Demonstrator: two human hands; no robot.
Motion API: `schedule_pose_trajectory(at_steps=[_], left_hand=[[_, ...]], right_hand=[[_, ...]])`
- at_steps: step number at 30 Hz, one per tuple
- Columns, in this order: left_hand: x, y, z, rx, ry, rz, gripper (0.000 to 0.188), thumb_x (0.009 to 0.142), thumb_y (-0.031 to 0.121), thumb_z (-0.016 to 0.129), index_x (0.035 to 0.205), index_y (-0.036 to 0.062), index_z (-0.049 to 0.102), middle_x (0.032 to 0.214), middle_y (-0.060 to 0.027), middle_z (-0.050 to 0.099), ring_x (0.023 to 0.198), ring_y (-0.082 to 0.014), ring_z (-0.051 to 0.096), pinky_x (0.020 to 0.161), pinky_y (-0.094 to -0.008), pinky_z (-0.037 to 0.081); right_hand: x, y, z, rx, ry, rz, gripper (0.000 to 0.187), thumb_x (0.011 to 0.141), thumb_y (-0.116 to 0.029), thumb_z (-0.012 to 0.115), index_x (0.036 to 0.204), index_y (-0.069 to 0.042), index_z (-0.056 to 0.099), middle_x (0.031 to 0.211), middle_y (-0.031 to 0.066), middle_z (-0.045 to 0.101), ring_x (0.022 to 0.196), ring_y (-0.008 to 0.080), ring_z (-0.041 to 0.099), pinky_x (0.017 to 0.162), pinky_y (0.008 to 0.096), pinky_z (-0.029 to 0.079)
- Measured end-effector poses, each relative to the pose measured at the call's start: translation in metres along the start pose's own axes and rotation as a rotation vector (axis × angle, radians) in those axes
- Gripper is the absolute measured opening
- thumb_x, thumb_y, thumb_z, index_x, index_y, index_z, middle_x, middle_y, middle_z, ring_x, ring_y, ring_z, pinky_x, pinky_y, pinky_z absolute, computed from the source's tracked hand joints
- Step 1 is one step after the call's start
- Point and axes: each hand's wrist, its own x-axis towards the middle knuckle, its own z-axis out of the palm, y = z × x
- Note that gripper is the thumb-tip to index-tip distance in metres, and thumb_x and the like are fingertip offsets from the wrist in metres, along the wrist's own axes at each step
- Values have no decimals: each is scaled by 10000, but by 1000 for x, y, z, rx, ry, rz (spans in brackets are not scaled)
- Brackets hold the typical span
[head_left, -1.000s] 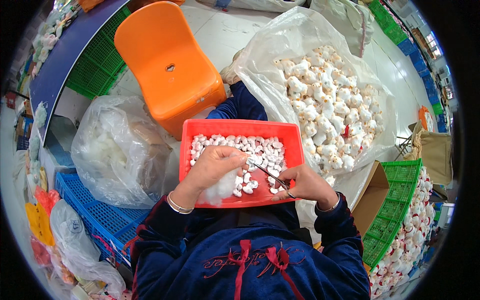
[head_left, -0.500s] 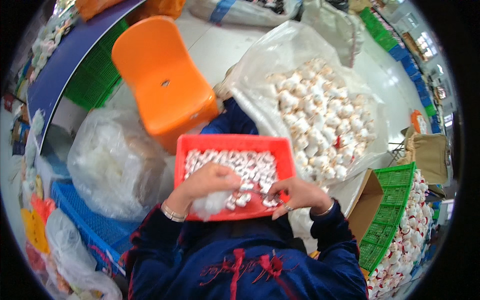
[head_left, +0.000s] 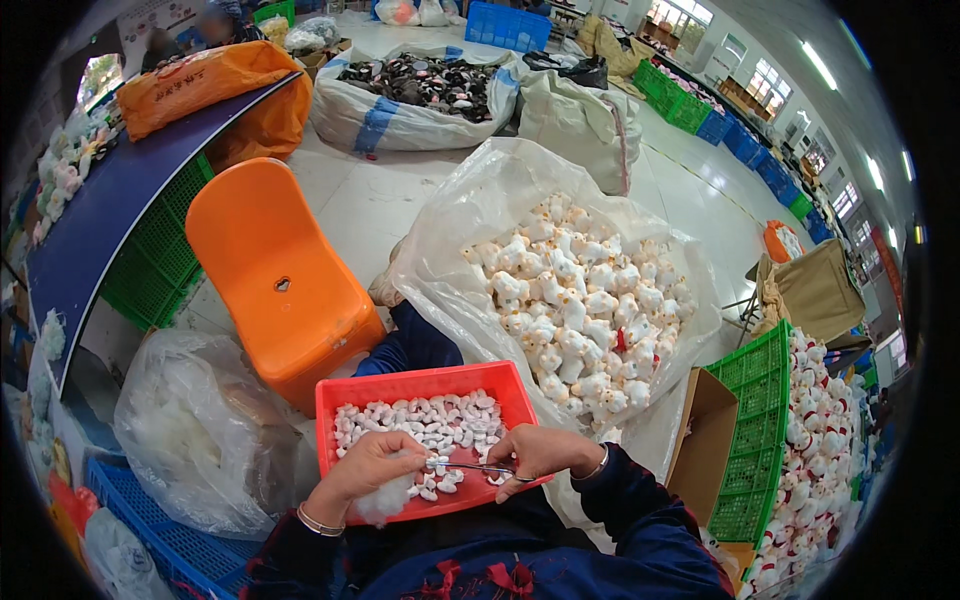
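My left hand (head_left: 375,468) is closed in a pinch over the red tray (head_left: 425,379), with a small white plush piece (head_left: 433,463) at its fingertips. A tuft of white stuffing (head_left: 386,500) hangs under its palm. From the right, my right hand (head_left: 545,455) grips the handles of slim metal forceps (head_left: 467,465). The tips of this tool reach the piece at my left fingers; whether they are inside it cannot be made out. Many small white plush pieces (head_left: 420,418) lie loose in the tray, which rests at my lap.
Ahead stands a clear plastic sack (head_left: 455,245) of white plush bodies (head_left: 575,295). An orange chair (head_left: 270,265) and a clear bag of stuffing (head_left: 190,440) are on the left. At right are a cardboard box (head_left: 700,435) and a green crate (head_left: 750,430).
The head view has tilted up, so the tray and hands sit lower and more of the room shows. My left fingers and the forceps' tips remain close together over the tray.
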Motion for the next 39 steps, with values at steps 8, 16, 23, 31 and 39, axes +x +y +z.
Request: schedule_pose_trajectory(at_steps=[8, 16, 23, 31, 39], left_hand=[[-6, 32, 23, -65, 59, -101, 231, 960, 73, 665, 1172, -13, 699, 993, -86, 720, 864, -133, 666, 823, -276, 545], [6, 14, 28, 217, -37, -54, 157, 934, 149, 707, 1007, 11, 716, 891, -17, 714, 854, -82, 649, 785, -246, 525], [-8, 17, 15, 328, -33, -70, 148, 909, 159, 749, 932, 24, 693, 902, -21, 713, 853, -75, 636, 778, -246, 514], [-18, 12, 29, 300, -26, -24, 160, 909, 170, 749, 924, 28, 676, 896, -27, 707, 872, -94, 643, 824, -257, 510], [-22, 28, 39, 496, -53, -82, 129, 893, 140, 669, 944, 21, 670, 898, -63, 709, 871, -141, 671, 825, -274, 516]], right_hand=[[-7, -3, 1, -33, -68, 57, 425, 796, -402, 865, 861, -16, 700, 636, 34, 586, 613, 114, 501, 571, 315, 390], [-3, 2, 3, 10, -90, 49, 407, 819, -392, 855, 857, -17, 703, 641, 4, 584, 630, 85, 493, 568, 304, 385], [-10, 5, 11, 61, -116, 83, 371, 833, -359, 849, 834, -23, 693, 616, -23, 534, 621, 75, 452, 570, 291, 370], [-10, 3, 15, 55, -160, 59, 410, 854, -388, 826, 799, -18, 659, 593, 1, 492, 597, 83, 426, 544, 319, 338], [-8, 10, 23, 126, -195, 48, 421, 870, -401, 810, 784, -23, 646, 601, -28, 494, 608, 70, 445, 554, 305, 348]])
